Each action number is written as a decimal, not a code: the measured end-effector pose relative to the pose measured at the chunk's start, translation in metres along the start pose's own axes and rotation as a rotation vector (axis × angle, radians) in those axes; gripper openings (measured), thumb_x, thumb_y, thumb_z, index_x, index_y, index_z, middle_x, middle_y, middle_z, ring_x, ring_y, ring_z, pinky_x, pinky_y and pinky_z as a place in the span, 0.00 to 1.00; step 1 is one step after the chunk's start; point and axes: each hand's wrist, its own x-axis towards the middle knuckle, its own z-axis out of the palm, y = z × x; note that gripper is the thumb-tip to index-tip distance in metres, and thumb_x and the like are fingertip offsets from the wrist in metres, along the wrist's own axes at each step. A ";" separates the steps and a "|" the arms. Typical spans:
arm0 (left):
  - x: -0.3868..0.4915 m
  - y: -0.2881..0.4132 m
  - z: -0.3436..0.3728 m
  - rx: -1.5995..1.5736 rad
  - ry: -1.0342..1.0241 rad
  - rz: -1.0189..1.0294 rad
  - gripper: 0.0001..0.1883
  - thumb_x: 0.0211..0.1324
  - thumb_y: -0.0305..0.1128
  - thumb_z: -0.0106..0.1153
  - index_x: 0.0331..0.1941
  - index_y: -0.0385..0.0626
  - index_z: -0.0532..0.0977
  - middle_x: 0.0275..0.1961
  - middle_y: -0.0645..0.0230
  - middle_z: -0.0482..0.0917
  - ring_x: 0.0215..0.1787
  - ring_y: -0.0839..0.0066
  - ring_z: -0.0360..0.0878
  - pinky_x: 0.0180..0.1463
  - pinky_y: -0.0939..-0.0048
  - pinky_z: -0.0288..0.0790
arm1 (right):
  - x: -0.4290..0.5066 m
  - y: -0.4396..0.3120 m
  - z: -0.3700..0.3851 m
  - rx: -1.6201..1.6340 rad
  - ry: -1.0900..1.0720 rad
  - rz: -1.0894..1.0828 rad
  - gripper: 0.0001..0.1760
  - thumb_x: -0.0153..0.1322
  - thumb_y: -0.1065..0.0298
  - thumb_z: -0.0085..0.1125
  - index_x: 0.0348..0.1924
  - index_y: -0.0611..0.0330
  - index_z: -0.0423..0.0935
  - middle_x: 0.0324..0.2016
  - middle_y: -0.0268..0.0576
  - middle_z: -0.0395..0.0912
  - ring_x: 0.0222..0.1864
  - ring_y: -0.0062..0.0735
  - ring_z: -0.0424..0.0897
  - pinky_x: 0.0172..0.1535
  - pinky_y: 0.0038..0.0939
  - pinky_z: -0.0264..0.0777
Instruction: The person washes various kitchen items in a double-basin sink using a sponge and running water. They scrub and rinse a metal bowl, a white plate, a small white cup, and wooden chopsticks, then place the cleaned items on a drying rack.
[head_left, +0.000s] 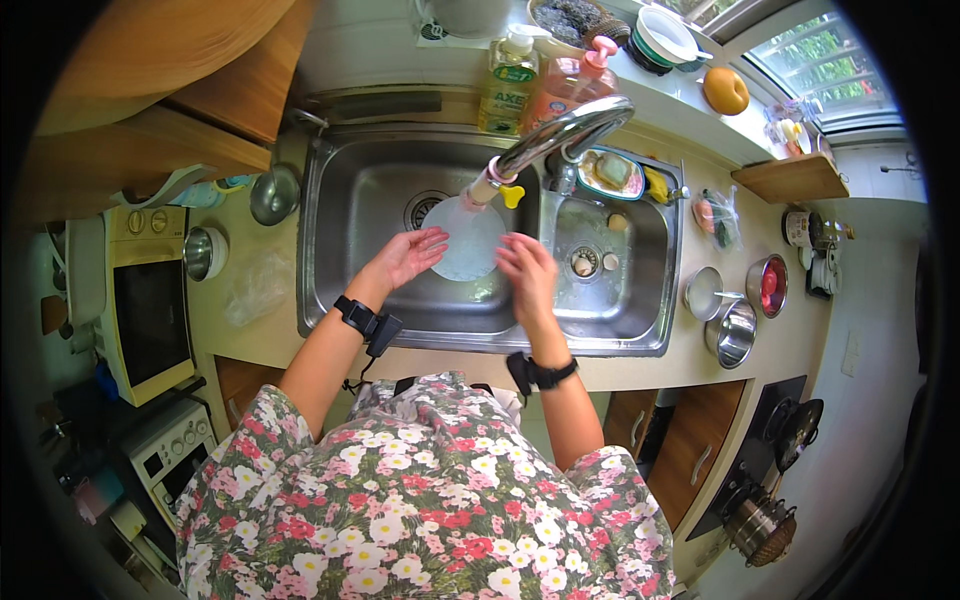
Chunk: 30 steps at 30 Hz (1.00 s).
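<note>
Over the large left basin of a stainless steel sink (360, 300), my left hand (409, 259) is turned palm up, fingers apart, beside the left edge of a round whitish bowl or dish (469, 244). On its other side my right hand (529, 274) hangs with loosely curled fingers, near the divider between the basins. Neither hand visibly holds anything. The chrome faucet (562, 127) has a pale spout end with a yellow lever (512, 196), right above the round dish. Whether water is running is hard to tell.
Eggshell-like pieces (583, 262) lie around the small basin's drain. Behind it stand a soap dish (611, 172), a dish-soap bottle (508, 86) and a pink pump bottle (574, 82). Metal bowls (731, 334) rest on the right counter, a plastic bag (259, 289) on the left.
</note>
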 end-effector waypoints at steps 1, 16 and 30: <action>-0.007 0.000 -0.004 0.025 0.012 0.010 0.20 0.68 0.35 0.43 0.59 0.38 0.66 0.61 0.60 0.72 0.60 0.66 0.72 0.62 0.67 0.68 | 0.010 0.015 0.024 0.159 -0.063 0.158 0.14 0.73 0.66 0.53 0.47 0.66 0.72 0.46 0.51 0.78 0.44 0.42 0.80 0.49 0.35 0.76; -0.040 -0.001 0.003 0.170 -0.088 0.037 0.21 0.69 0.36 0.42 0.61 0.40 0.66 0.64 0.62 0.70 0.64 0.69 0.69 0.65 0.69 0.63 | 0.070 0.074 -0.006 0.699 0.381 0.407 0.17 0.77 0.68 0.40 0.50 0.76 0.66 0.47 0.60 0.74 0.48 0.54 0.77 0.53 0.48 0.76; -0.018 -0.008 0.010 0.185 -0.094 -0.049 0.20 0.69 0.35 0.43 0.60 0.40 0.66 0.65 0.62 0.69 0.65 0.69 0.68 0.63 0.71 0.65 | -0.037 0.043 -0.041 0.229 0.565 0.185 0.25 0.76 0.64 0.37 0.62 0.73 0.58 0.62 0.59 0.63 0.61 0.52 0.68 0.62 0.45 0.66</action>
